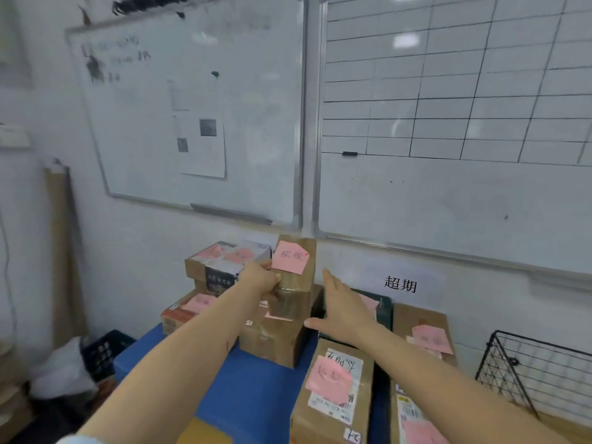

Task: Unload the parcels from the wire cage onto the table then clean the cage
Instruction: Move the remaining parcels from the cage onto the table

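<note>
My left hand [261, 278] grips the left side of a tall brown taped parcel [296, 283] bearing a pink note. That parcel stands upright on a larger brown box [272, 342] on the blue table [253, 389]. Just right of the parcel, my right hand [341, 307] is held out with straight fingers and does not touch it. Several more parcels with pink notes lie around: a stack [221, 267] at the back left, one [333, 392] near the front, one [423, 334] at the right. A black wire cage [538, 373] shows at the far right edge.
Two whiteboards [448, 123] hang on the wall behind the table. A dark green box [382, 310] sits against the wall behind my right hand. On the floor at the left are a dark crate [102, 350], a white bag [64, 370] and a cardboard roll [61, 251].
</note>
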The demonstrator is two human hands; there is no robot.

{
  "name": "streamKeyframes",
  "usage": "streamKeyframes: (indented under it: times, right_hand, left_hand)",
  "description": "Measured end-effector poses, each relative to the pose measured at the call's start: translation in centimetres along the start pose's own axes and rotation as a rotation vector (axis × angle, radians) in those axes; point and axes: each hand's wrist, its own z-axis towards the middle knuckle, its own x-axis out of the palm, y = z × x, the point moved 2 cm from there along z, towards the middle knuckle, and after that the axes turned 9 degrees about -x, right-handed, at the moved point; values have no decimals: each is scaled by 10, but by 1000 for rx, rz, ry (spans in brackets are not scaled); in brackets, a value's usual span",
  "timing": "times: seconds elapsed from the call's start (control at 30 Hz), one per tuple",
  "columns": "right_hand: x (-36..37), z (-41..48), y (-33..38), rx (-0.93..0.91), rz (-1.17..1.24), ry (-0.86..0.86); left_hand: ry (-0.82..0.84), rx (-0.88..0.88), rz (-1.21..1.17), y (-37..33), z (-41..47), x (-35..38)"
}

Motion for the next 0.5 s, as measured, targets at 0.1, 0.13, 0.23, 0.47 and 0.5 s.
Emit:
streamKeyframes:
  times: [0.1,0.13,0.23,0.47,0.5]
  right_hand:
    - [23,35,11,39,17,-12]
    - [32,47,13,60,43,-19]
    - [57,78,19,115,91,-47]
    - [100,132,28,241,155,-142]
    - [104,137,28,257,152,-143]
  left_hand:
    - [23,23,17,5,35,-13]
    - [42,24,22,7,47,-17]
    - [90,26,74,10,79,-26]
    - [188,149,386,13,144,-39]
    - [185,189,472,13,150,-38]
